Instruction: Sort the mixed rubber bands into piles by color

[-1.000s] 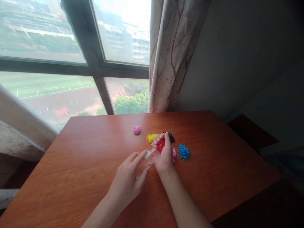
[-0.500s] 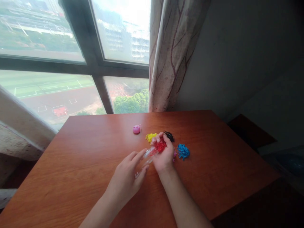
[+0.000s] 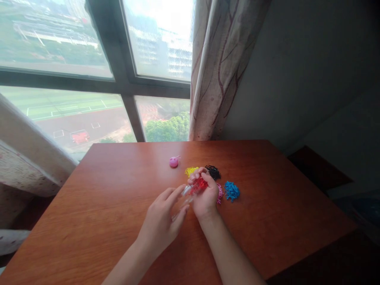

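My right hand (image 3: 204, 198) is closed around a bunch of small red rubber bands (image 3: 199, 184), held at the mouth of a clear plastic bottle (image 3: 184, 196). My left hand (image 3: 162, 221) steadies that bottle, its fingers curled along its side. Both hands rest low over the wooden table (image 3: 103, 206). Little heaps of bands lie just beyond them: yellow (image 3: 190, 171), black (image 3: 213, 172), pink (image 3: 219, 193) and blue (image 3: 231, 190).
A small pink round object (image 3: 173, 162) sits farther back on the table. Behind the table are a large window (image 3: 89, 71) and a patterned curtain (image 3: 219, 67). A dark wall and a low brown surface (image 3: 317, 166) are at the right.
My right hand has drawn the red bands closer to the bottle's mouth and curled tighter around them. The camera shifted slightly; my left hand has stayed on the bottle.
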`<action>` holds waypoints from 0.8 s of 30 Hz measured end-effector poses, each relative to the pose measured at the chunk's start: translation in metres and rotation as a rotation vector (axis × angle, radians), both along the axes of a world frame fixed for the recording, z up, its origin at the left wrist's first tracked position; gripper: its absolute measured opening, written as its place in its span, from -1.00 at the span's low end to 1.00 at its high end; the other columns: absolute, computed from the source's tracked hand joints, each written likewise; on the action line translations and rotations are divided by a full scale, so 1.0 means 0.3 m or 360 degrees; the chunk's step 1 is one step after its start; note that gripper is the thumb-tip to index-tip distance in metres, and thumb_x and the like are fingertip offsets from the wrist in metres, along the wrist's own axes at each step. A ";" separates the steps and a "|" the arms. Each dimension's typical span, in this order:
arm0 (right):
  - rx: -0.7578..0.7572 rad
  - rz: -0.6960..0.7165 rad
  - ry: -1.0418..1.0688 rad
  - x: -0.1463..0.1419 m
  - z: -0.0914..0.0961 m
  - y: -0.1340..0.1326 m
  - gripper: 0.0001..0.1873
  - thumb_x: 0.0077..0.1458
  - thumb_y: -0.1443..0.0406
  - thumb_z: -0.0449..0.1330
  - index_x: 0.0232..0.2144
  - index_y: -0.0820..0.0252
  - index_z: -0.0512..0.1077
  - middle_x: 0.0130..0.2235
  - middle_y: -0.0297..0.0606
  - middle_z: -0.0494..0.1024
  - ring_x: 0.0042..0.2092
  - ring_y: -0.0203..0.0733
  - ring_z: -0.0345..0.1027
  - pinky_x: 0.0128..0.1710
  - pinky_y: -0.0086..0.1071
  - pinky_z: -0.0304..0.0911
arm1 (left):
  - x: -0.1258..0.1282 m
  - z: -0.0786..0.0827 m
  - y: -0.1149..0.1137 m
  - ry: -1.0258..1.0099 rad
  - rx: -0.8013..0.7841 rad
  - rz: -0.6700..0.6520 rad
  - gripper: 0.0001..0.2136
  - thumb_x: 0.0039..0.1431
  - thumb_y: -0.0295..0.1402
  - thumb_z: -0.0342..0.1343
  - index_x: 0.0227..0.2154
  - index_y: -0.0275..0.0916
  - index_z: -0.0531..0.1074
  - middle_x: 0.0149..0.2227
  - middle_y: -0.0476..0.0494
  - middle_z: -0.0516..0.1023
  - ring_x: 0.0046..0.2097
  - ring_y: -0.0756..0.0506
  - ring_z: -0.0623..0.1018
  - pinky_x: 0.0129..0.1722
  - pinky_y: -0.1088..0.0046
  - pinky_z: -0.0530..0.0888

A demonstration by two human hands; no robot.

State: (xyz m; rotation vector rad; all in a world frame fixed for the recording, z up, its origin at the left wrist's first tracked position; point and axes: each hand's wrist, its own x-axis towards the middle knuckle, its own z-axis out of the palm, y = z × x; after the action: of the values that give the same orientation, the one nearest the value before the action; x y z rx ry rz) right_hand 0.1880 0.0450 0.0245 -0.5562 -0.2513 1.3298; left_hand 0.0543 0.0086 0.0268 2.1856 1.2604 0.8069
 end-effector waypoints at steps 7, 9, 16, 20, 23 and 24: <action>0.0016 -0.0005 -0.0054 -0.003 -0.008 0.000 -0.84 -0.26 0.43 0.15 -0.51 0.11 0.40 -0.51 -0.45 0.36 -0.44 -0.34 0.24 -0.43 -0.50 0.19 | -0.001 0.004 0.003 -0.0045 -0.0011 -0.0024 -0.62 0.27 -0.32 0.00 0.13 -0.21 0.33 -0.07 -0.22 0.51 -0.10 -0.13 0.54 -0.11 0.34 0.49; 0.0014 -0.0023 -0.0052 -0.003 -0.010 0.002 -0.81 -0.30 0.46 0.14 -0.53 0.11 0.41 -0.52 -0.46 0.37 -0.44 -0.35 0.24 -0.43 -0.51 0.18 | -0.002 0.004 0.003 -0.0042 -0.0008 -0.0032 -0.62 0.27 -0.32 0.00 0.14 -0.21 0.32 -0.06 -0.22 0.51 -0.08 -0.14 0.53 -0.10 0.34 0.49; 0.0056 -0.0003 -0.0058 0.000 -0.022 0.008 -0.77 -0.35 0.51 0.13 -0.57 0.13 0.41 -0.54 -0.48 0.34 -0.45 -0.38 0.21 -0.43 -0.53 0.15 | -0.005 0.001 0.006 -0.0024 0.0009 -0.0043 -0.62 0.27 -0.32 0.00 0.13 -0.21 0.32 -0.06 -0.22 0.50 -0.08 -0.14 0.53 -0.10 0.36 0.48; 0.0061 0.0020 -0.0032 0.006 -0.012 0.003 -0.80 -0.32 0.47 0.13 -0.54 0.14 0.41 -0.51 -0.45 0.35 -0.44 -0.36 0.22 -0.43 -0.50 0.17 | -0.005 0.002 0.006 -0.0044 0.0009 -0.0056 -0.62 0.27 -0.32 0.00 0.14 -0.20 0.32 -0.06 -0.21 0.50 -0.09 -0.12 0.53 -0.11 0.37 0.48; 0.0062 0.0028 -0.0007 0.009 -0.002 -0.003 -0.86 -0.25 0.42 0.14 -0.51 0.14 0.40 -0.49 -0.42 0.36 -0.44 -0.34 0.23 -0.43 -0.47 0.18 | -0.004 0.003 0.007 -0.0047 0.0001 -0.0060 -0.62 0.27 -0.31 0.00 0.14 -0.21 0.31 -0.06 -0.21 0.50 -0.10 -0.12 0.53 -0.11 0.37 0.49; 0.0062 0.0035 0.0002 0.009 0.000 -0.004 -0.87 -0.22 0.40 0.14 -0.50 0.14 0.40 -0.49 -0.42 0.36 -0.44 -0.34 0.24 -0.42 -0.47 0.19 | -0.004 0.003 0.008 -0.0046 -0.0002 -0.0060 -0.62 0.28 -0.31 0.00 0.14 -0.21 0.31 -0.05 -0.21 0.50 -0.09 -0.12 0.53 -0.11 0.36 0.49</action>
State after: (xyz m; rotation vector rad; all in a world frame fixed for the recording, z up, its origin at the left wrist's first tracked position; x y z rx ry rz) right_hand 0.1908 0.0438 0.0245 -0.5212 -0.2825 1.3441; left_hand 0.0531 0.0109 0.0277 2.1821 1.2017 0.8195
